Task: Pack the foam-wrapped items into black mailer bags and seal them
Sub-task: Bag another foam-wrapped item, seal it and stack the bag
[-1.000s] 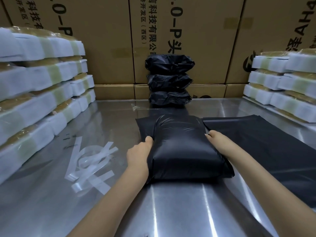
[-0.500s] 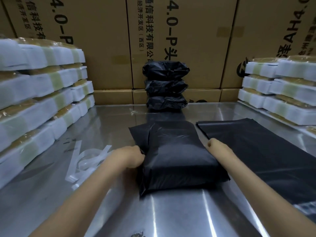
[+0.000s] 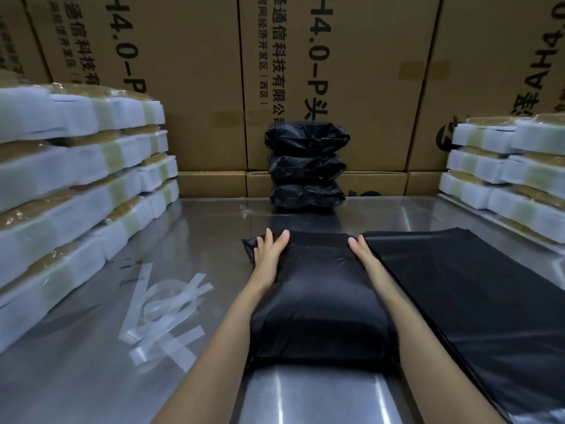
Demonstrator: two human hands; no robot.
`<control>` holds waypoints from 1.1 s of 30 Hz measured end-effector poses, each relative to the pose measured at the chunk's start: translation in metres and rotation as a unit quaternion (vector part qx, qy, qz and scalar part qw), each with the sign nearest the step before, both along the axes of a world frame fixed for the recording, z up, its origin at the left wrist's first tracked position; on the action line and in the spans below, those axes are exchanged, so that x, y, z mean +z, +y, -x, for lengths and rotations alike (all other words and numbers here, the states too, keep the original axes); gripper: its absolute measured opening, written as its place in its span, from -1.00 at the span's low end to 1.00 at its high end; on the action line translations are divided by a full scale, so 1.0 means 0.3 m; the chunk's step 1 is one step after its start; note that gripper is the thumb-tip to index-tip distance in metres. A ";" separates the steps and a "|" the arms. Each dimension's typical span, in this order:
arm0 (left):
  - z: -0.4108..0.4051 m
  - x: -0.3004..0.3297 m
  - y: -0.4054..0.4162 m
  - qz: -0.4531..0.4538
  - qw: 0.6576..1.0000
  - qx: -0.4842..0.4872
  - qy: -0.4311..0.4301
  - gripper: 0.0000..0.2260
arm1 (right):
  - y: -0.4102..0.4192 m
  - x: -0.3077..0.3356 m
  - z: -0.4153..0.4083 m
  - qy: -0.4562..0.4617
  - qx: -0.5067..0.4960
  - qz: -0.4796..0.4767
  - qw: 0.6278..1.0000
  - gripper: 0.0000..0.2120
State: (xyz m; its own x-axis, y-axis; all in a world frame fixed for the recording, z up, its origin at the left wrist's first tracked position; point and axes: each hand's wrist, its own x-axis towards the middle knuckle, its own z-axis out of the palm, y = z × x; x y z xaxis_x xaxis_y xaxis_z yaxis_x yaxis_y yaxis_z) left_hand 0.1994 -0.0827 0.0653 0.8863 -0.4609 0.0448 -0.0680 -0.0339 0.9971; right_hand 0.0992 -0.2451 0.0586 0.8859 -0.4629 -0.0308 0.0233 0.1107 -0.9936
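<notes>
Head view: left hand [image 3: 270,255] and right hand [image 3: 362,255] both flat with straight fingers, pressing far end of filled mailer bag [image 3: 318,304] on table [image 3: 305,396], probably to stick flap closed.

The person is showing two bare forearms, with no sleeve reaching into view on either. The left hand [image 3: 269,255] and the right hand [image 3: 360,255] are wearing no gloves. The fingernails are looking short and plain. Both wrists are appearing slim, and the arms are running smooth and unmarked.
</notes>
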 end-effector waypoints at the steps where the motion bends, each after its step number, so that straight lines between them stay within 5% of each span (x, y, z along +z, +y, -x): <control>1: -0.003 -0.001 0.004 0.035 0.999 -0.002 0.021 -0.21 | 0.003 -0.003 -0.005 -0.004 -0.001 -0.003 1.000 -0.37; 4: -0.015 -0.005 0.008 0.115 0.990 -0.030 0.080 -0.09 | 0.004 -0.009 -0.019 -0.032 0.003 -0.019 0.999 -0.39; 7: -0.008 -0.012 0.011 0.154 0.978 -0.066 0.121 -0.20 | -0.006 -0.019 -0.019 -0.035 0.004 -0.024 0.999 -0.39; 20: 0.028 -0.027 0.030 0.164 0.966 -0.060 0.191 -0.29 | -0.002 -0.041 -0.019 -0.051 0.003 -0.010 0.999 -0.42; 25: 0.051 -0.017 0.043 0.148 0.967 -0.056 0.199 -0.27 | -0.009 -0.044 -0.019 -0.046 0.015 -0.008 0.999 -0.45; 33: 0.125 0.017 0.087 0.011 0.986 -0.053 0.156 0.03 | -0.001 -0.036 -0.001 -0.050 0.021 -0.027 0.998 -0.49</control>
State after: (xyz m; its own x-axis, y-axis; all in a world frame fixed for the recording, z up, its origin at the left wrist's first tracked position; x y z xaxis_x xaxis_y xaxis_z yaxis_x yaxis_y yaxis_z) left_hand 0.1618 -0.0566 0.0703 0.8047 -0.5543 -0.2125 0.2412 -0.0218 0.9702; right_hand 0.0996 -0.2452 0.0477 0.9046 -0.4250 0.0347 0.1158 0.1664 -0.9792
